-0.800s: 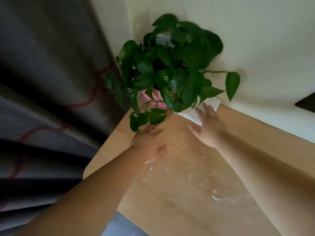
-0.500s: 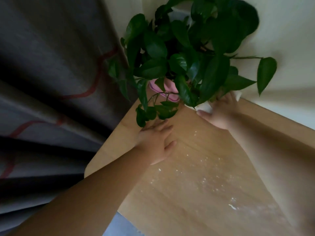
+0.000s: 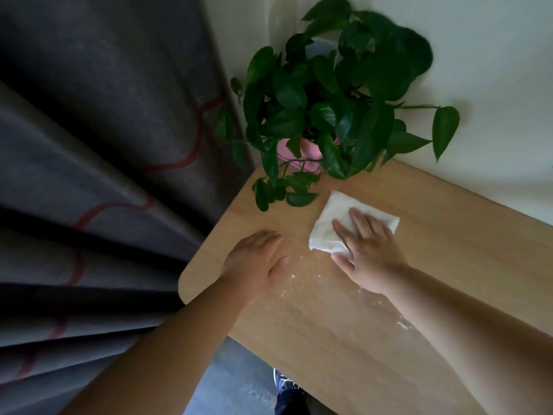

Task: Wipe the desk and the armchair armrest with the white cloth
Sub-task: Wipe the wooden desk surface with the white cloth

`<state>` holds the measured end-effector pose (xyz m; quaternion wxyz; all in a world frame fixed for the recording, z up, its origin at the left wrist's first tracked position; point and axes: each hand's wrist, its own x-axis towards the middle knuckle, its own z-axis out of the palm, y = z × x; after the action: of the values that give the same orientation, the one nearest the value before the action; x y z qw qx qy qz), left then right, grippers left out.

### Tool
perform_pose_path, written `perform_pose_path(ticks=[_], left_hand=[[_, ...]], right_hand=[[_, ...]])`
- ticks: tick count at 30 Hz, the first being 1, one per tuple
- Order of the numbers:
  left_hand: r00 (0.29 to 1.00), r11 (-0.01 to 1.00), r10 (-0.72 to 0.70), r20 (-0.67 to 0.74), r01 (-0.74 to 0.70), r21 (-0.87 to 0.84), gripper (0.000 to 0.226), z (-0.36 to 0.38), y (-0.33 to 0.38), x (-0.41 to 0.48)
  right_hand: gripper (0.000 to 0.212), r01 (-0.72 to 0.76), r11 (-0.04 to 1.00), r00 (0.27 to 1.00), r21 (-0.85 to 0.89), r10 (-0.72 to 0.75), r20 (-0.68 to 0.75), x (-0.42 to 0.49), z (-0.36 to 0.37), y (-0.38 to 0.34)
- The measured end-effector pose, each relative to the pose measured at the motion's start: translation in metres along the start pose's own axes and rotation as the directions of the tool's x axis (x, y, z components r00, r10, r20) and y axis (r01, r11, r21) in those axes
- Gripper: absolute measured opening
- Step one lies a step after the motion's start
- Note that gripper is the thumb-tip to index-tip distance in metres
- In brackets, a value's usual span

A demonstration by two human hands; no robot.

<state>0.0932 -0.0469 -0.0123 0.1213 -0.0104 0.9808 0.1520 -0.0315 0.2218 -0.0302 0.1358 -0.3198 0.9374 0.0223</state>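
The wooden desk (image 3: 344, 339) fills the lower right of the head view, with white specks and smears scattered across its middle. A folded white cloth (image 3: 329, 223) lies flat on it, just in front of the plant. My right hand (image 3: 369, 253) presses on the cloth with fingers spread over its near half. My left hand (image 3: 254, 265) rests palm down on the bare wood near the desk's left corner, holding nothing. The armchair is out of sight.
A leafy green plant in a pink pot (image 3: 299, 151) stands at the desk's far left corner against the pale wall (image 3: 493, 70), its leaves overhanging the wood. A dark grey curtain with red lines (image 3: 104, 145) hangs at the left. A shoe (image 3: 284, 381) shows below the desk edge.
My right hand has drawn the cloth out from under the plant's leaves toward me, onto open wood. My left hand has stayed flat near the corner.
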Motion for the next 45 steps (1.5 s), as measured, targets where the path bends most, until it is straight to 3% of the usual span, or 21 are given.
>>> perform_pose_path(ticks=[5, 9, 14, 18, 21, 26, 30, 33, 36, 39, 42, 45], left_hand=[[0.966, 0.981, -0.189, -0.176, 0.179, -0.073, 0.069, 0.008, -0.050, -0.054], [0.917, 0.934, -0.353, -0.188, 0.333, -0.132, 0.075, 0.027, -0.082, -0.069], [0.891, 0.916, -0.398, -0.217, 0.373, -0.146, 0.070, 0.044, -0.087, -0.074], [0.893, 0.918, -0.390, -0.223, 0.356, -0.177, 0.075, 0.045, -0.090, -0.076], [0.890, 0.921, -0.377, -0.256, 0.331, -0.206, 0.078, 0.047, -0.093, -0.075], [0.872, 0.909, -0.399, -0.283, 0.337, -0.244, 0.080, 0.050, -0.094, -0.077], [0.871, 0.909, -0.401, -0.284, 0.340, -0.242, 0.079, 0.047, -0.087, -0.081], [0.884, 0.919, -0.379, -0.272, 0.326, -0.222, 0.077, 0.050, -0.069, -0.084], [0.956, 0.965, -0.231, -0.181, 0.200, -0.171, 0.073, 0.061, -0.039, -0.091], [0.984, 0.990, -0.126, -0.126, 0.116, -0.084, 0.071, 0.074, -0.005, -0.100], [0.984, 0.988, -0.127, -0.125, 0.114, -0.109, 0.070, 0.080, 0.023, -0.102], [0.977, 0.985, -0.131, -0.167, 0.109, -0.136, 0.067, 0.078, 0.036, -0.090]], right_hand=[[0.106, 0.066, 0.984, 0.998, -0.168, -0.062, 0.030, 0.021, -0.005, 0.017], [0.094, -0.028, 0.997, 1.000, -0.078, 0.028, -0.011, 0.032, 0.013, -0.008], [0.082, 0.078, 0.997, 0.990, 0.027, -0.074, -0.120, 0.019, 0.040, -0.108], [0.091, -0.046, 0.993, 0.991, 0.112, 0.060, -0.123, 0.055, 0.035, -0.161], [0.090, -0.043, 0.993, 0.994, 0.111, 0.054, -0.092, 0.104, 0.024, -0.182], [0.080, 0.231, 0.972, 0.970, 0.035, -0.227, -0.092, 0.130, 0.016, -0.192], [0.072, 0.535, 0.845, 0.844, 0.007, -0.534, -0.050, 0.079, 0.023, -0.175], [0.067, 0.616, 0.786, 0.788, 0.055, -0.614, -0.051, 0.015, 0.041, -0.157], [0.061, 0.668, 0.734, 0.744, 0.123, -0.662, -0.094, -0.051, 0.057, -0.130], [0.059, 0.674, 0.715, 0.735, 0.184, -0.675, -0.070, -0.105, 0.064, -0.100], [0.044, 0.640, 0.713, 0.762, 0.287, -0.636, -0.117, -0.132, 0.048, -0.079], [0.035, 0.487, 0.785, 0.865, 0.382, -0.374, -0.334, -0.113, 0.006, -0.058]])
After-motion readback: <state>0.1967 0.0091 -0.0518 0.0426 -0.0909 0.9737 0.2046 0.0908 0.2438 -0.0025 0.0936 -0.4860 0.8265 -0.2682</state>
